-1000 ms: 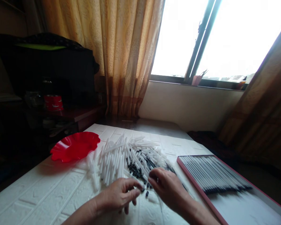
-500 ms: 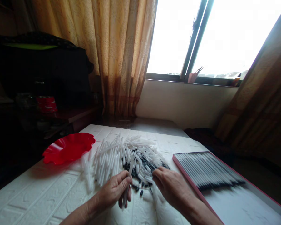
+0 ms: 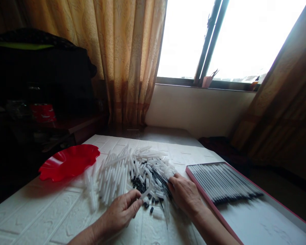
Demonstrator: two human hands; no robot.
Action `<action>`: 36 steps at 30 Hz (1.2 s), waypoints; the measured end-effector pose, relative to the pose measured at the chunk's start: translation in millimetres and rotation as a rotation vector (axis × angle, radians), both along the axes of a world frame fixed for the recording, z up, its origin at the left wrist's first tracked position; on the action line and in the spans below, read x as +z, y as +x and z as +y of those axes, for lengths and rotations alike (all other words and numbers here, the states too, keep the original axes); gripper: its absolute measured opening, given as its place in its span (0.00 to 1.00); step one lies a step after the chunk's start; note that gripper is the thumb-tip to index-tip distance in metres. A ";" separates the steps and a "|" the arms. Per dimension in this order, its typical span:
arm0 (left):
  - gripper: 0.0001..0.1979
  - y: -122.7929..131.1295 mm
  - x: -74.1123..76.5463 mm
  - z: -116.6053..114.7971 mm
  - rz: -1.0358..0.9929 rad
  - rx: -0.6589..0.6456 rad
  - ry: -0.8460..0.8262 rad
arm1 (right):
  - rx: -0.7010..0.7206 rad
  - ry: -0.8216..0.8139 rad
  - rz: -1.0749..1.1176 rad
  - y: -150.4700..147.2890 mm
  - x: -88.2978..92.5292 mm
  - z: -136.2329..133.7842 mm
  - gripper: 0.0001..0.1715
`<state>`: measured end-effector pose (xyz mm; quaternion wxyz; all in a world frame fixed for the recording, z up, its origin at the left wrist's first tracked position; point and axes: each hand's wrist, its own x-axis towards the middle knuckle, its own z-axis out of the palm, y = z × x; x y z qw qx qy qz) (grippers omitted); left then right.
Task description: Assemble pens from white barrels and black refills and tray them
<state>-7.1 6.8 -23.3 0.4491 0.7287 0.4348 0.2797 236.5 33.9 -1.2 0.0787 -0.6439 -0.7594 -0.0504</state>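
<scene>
Head view: left hand pinches tube; right hand at black rods, grip unclear; box marks illegible.

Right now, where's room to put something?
The table is bare in front of the red dish, left of the left hand. So is the box's near end, beside its rods. Crowded: mid-table, with tubes, black bits and the right hand.

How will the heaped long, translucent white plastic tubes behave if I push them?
The tubes look slender and translucent, so they're probably light. They lie straight without visible sagging, suggesting stiffness. Their rounded sides and loose, partly crossed stacking make rolling or sliding apart likely.
</scene>
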 end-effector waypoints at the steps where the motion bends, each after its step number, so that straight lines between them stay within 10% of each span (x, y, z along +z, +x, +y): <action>1: 0.25 0.1 -0.2 0.1 0.008 -0.002 0.003 | -0.002 0.008 0.008 0.5 -0.6 0.4 0.13; 9: 0.26 0.3 -3.5 0.8 -0.007 -0.022 0.018 | -0.015 0.181 0.198 25.2 6.5 -4.1 0.14; 16: 0.30 -0.6 -3.7 2.6 -0.061 -0.016 -0.017 | 0.121 0.274 1.035 40.6 21.7 -17.1 0.20; 24: 0.36 -3.6 -6.0 5.1 -0.115 0.005 -0.064 | -0.012 0.179 1.424 50.4 16.5 -24.5 0.20; 36: 0.35 -4.4 -0.2 3.8 -0.094 0.002 -0.020 | 0.033 0.156 1.341 45.0 21.8 -29.5 0.22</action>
